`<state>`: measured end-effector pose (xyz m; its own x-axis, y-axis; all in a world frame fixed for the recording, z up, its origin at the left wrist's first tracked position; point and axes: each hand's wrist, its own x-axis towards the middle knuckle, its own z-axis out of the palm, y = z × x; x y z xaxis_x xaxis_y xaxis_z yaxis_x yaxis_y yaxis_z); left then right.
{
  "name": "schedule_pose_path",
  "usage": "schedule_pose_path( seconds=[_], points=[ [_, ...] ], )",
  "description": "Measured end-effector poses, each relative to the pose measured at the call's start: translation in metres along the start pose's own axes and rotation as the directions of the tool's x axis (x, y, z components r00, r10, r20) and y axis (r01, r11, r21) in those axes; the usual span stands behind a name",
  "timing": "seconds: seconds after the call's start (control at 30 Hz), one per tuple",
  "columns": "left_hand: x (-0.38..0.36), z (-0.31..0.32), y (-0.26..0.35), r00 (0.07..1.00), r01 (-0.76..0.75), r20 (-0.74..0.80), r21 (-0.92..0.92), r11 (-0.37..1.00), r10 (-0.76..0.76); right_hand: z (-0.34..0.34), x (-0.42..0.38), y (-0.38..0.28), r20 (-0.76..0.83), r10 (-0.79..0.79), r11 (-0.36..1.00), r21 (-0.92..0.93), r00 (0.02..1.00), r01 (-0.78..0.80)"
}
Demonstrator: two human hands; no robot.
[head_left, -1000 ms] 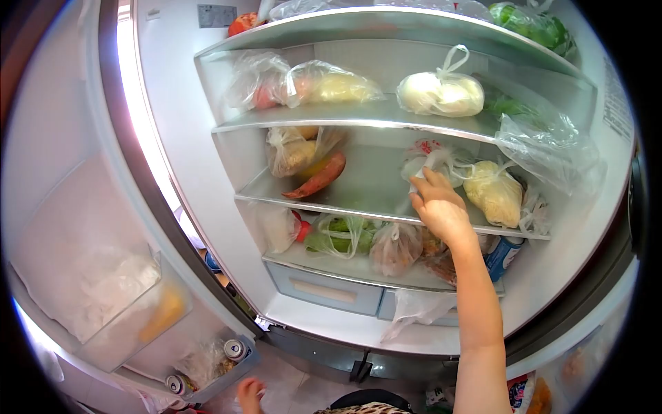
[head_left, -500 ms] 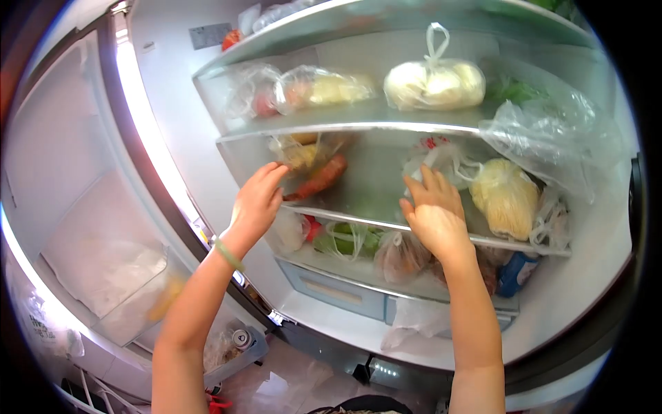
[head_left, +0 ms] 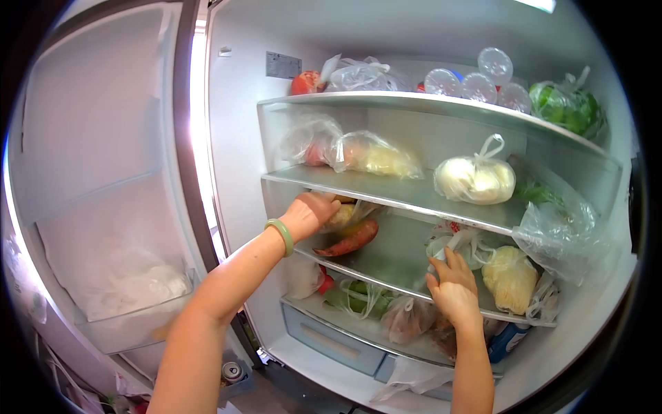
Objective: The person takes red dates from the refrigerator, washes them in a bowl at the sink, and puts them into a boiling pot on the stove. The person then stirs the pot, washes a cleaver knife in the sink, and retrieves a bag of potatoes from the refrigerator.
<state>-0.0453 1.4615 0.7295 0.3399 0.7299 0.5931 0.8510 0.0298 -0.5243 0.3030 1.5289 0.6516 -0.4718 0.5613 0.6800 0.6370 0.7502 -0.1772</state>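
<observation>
My left hand (head_left: pixel 314 212), with a green bangle on the wrist, reaches into the left part of the third shelf, at a clear bag of yellowish items (head_left: pixel 339 218). Its fingertips are partly lost against the bag, so its grip is unclear. Just below lies a reddish-brown sweet potato (head_left: pixel 350 239). My right hand (head_left: pixel 454 284) is at the front of the same shelf, fingers apart, holding nothing, near a white plastic bag with red print (head_left: pixel 460 241). A bag of pale yellow noodle-like strands (head_left: pixel 510 279) sits to its right.
The second shelf (head_left: pixel 414 193) bears bagged produce and a knotted bag of white buns (head_left: pixel 474 179). Clear round containers (head_left: pixel 478 88) and green peppers (head_left: pixel 567 107) are on top. Bagged vegetables (head_left: pixel 358 297) lie below. The open fridge door (head_left: pixel 103 172) stands at the left.
The view has tilted up, showing the top shelf. My left hand has moved deeper in, to the yellowish bag. My right hand stays by the white bag.
</observation>
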Motion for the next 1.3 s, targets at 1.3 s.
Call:
schedule_pose_path(
  seconds=[1.3],
  points=[
    [-0.077, -0.008, -0.025, 0.856, 0.377, -0.145, -0.483, 0.791, -0.496, 0.102, 0.171, -0.076, 0.258, 0.019, 0.944, 0.315, 0.966, -0.102]
  ],
)
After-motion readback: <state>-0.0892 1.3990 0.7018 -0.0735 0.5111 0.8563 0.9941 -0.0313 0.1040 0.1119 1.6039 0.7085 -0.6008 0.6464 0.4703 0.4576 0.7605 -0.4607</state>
